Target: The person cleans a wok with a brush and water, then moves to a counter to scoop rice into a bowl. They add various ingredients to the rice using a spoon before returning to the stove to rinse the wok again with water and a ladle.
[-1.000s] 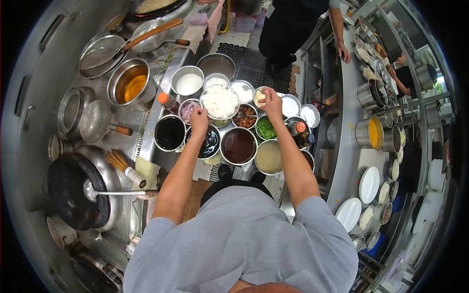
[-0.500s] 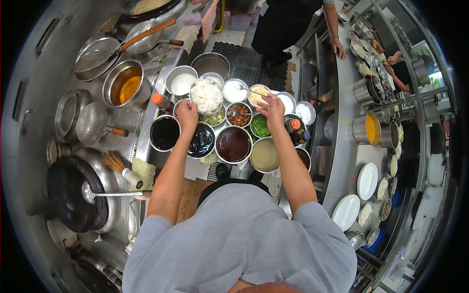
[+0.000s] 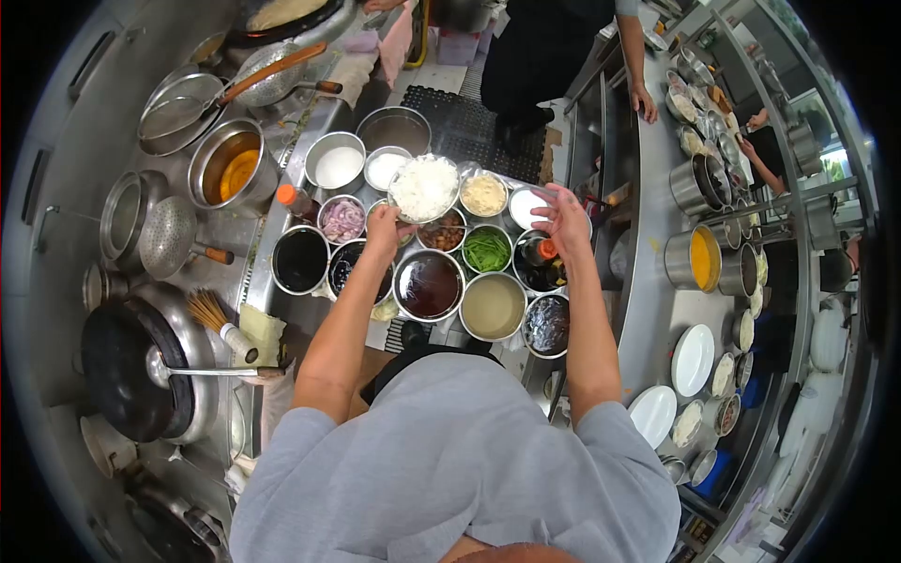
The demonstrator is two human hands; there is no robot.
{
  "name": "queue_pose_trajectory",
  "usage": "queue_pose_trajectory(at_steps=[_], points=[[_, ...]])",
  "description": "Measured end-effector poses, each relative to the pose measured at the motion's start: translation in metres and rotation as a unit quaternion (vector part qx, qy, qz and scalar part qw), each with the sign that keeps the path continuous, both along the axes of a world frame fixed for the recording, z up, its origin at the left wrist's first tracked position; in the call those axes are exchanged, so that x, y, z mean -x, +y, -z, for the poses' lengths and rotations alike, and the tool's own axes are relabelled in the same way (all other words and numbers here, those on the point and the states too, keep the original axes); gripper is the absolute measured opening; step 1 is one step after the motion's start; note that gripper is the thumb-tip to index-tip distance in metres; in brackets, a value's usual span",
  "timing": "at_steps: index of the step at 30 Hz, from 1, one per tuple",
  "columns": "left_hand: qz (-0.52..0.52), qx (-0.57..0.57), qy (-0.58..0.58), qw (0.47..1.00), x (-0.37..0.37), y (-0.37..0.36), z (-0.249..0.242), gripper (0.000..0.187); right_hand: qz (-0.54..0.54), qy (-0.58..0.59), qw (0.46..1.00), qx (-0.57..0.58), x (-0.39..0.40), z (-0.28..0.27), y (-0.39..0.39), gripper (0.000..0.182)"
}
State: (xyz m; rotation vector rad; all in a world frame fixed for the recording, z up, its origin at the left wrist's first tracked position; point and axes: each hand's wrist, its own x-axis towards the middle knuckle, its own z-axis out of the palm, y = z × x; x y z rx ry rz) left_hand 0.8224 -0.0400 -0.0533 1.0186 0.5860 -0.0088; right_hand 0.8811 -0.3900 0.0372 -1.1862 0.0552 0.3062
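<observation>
My left hand (image 3: pixel 387 231) is closed on the near rim of a metal bowl of white rice-like food (image 3: pixel 423 189), raised over the other containers. Out to the right, my right hand (image 3: pixel 565 225) has thumb and fingers drawn together. A thin, shiny, see-through strip runs from its fingertips toward the bowl; what it is I cannot make out. Beneath my hands stand pots of chopped green vegetable (image 3: pixel 487 249), brown diced pieces (image 3: pixel 441 231), dark red sauce (image 3: pixel 429 284), cloudy liquid (image 3: pixel 493 306) and chopped purple onion (image 3: pixel 343 219). An orange-capped bottle (image 3: pixel 540 251) stands below my right hand.
On the left are a black wok (image 3: pixel 136 366), a ladle (image 3: pixel 216 372), a bamboo brush (image 3: pixel 221 324), strainers (image 3: pixel 169 235) and a pot of oil (image 3: pixel 233 169). A right-hand counter holds white oval plates (image 3: pixel 693 360) and several pots. A person in dark clothes (image 3: pixel 544 61) stands ahead.
My left hand and the bowl of white food have moved right, uncovering the purple onion and a bowl of white powder. My right hand has moved right and slightly down. The view has shifted a little.
</observation>
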Motion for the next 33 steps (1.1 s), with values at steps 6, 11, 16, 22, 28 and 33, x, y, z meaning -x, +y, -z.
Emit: queue_pose_trajectory(at_steps=[6,11,16,22,28,33], points=[[-0.016,-0.102,-0.022,0.994,0.023,0.014,0.007,0.013,-0.07,-0.011,0.989,0.128,-0.048,0.01,-0.038,0.042],[-0.04,-0.149,0.012,0.988,0.067,0.019,-0.006,0.01,-0.181,0.015,0.974,0.134,-0.109,0.044,-0.052,0.044],[-0.075,-0.153,0.048,0.984,0.097,-0.002,-0.02,0.016,-0.211,0.029,0.968,0.131,-0.128,0.079,-0.066,0.047],[-0.071,-0.164,0.062,0.982,0.106,-0.028,-0.016,0.016,-0.195,0.048,0.972,0.122,-0.104,0.094,-0.078,0.044],[-0.087,-0.153,0.06,0.983,0.102,-0.056,-0.019,0.014,-0.077,0.148,0.98,0.106,-0.078,0.094,-0.063,0.032],[-0.098,-0.144,0.054,0.983,0.101,-0.065,-0.021,0.016,-0.074,0.178,0.976,0.103,-0.083,0.098,-0.069,0.031]])
